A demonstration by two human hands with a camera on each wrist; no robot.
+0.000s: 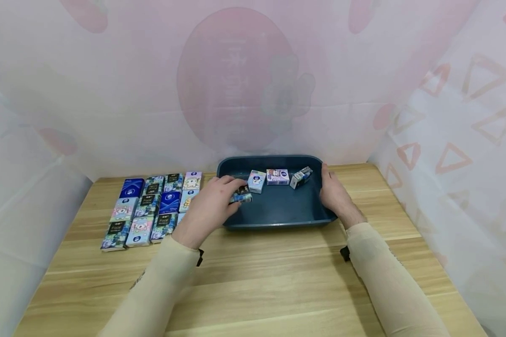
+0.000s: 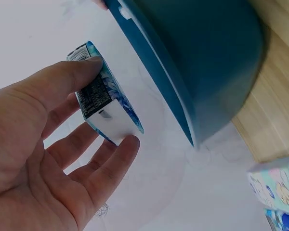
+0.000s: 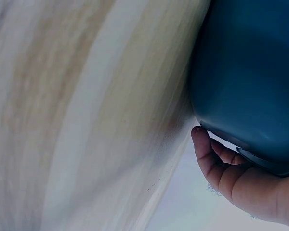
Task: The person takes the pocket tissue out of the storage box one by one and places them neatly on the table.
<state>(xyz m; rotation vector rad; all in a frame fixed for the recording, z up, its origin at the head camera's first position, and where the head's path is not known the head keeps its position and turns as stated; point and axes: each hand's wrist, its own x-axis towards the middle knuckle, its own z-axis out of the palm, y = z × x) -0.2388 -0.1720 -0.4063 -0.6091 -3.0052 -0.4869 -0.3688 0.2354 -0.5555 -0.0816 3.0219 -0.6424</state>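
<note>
My left hand (image 1: 212,203) pinches a dark blue-and-black floral tissue pack (image 1: 241,194) over the left rim of the dark blue plastic basin (image 1: 278,213). In the left wrist view, the thumb presses the black printed side of that pack while fingertips support its white end. The right hand (image 1: 335,194) grips the basin's right rim, and the right wrist view shows its fingers curled at the edge. Inside the basin lie a light blue-and-white tissue pack (image 1: 256,181), a purple one (image 1: 278,177) and a tilted dark floral one (image 1: 301,177).
Left of the basin, several tissue packs (image 1: 140,230) lie in close rows on the wooden table (image 1: 253,285). They include dark floral, plain blue (image 1: 131,188) and pastel cartoon designs. Printed fabric walls (image 1: 143,117) stand close behind and at both sides.
</note>
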